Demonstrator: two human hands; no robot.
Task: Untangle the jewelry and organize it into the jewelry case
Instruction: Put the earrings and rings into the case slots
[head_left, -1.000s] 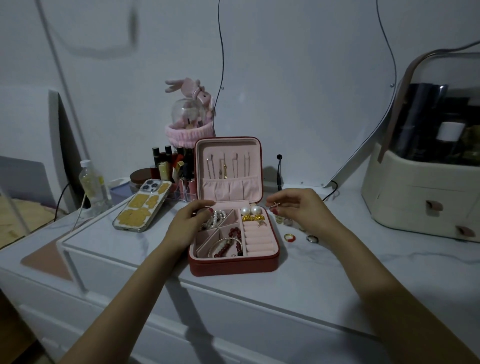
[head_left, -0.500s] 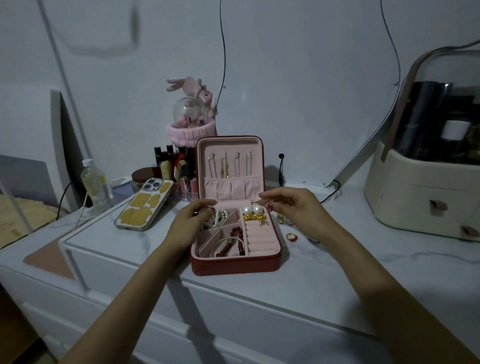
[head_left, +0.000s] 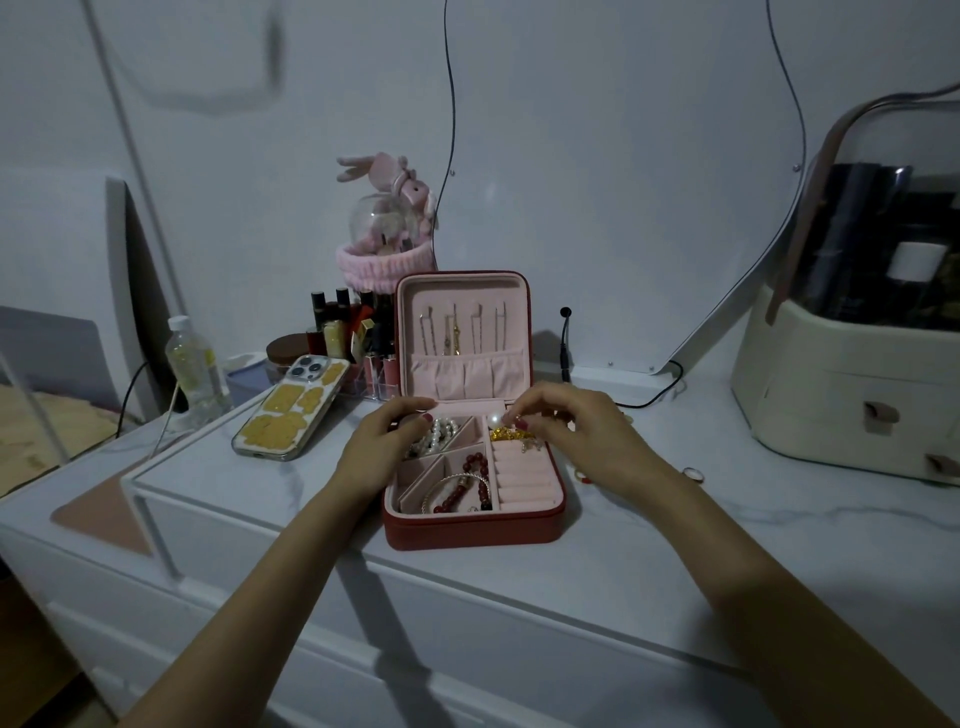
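With both arms reaching forward over the counter (head_left: 675, 519), I see the left hand (head_left: 382, 441) at the case's left edge, fingers curled, thumb and fingertips over the pearl strand (head_left: 439, 434) in the back-left compartment; can't tell if it actually grips it. Right hand (head_left: 576, 431) hovers over the back-right corner, thumb and forefinger pinched together by the pearl earring (head_left: 493, 417) and gold pieces (head_left: 511, 434); whatever it pinches is too small to make out.

Versus a second ago: right hand has moved left from beside the case to over its back-right compartment. Left hand has barely shifted.

Jewelry case (head_left: 472, 527) sits open near the counter's front edge, red outside, pink lining, lid upright with thin chains hanging from hooks above a pocket. Front-left compartments hold a red bead bracelet (head_left: 470, 480) and a thin bangle (head_left: 441, 488). Ring rolls (head_left: 519, 480) on the right side. Two rings on the counter right of the case: one partly hidden by the right wrist (head_left: 582, 475), one further right (head_left: 692, 474). Phone (head_left: 291, 410) lies left of the case.
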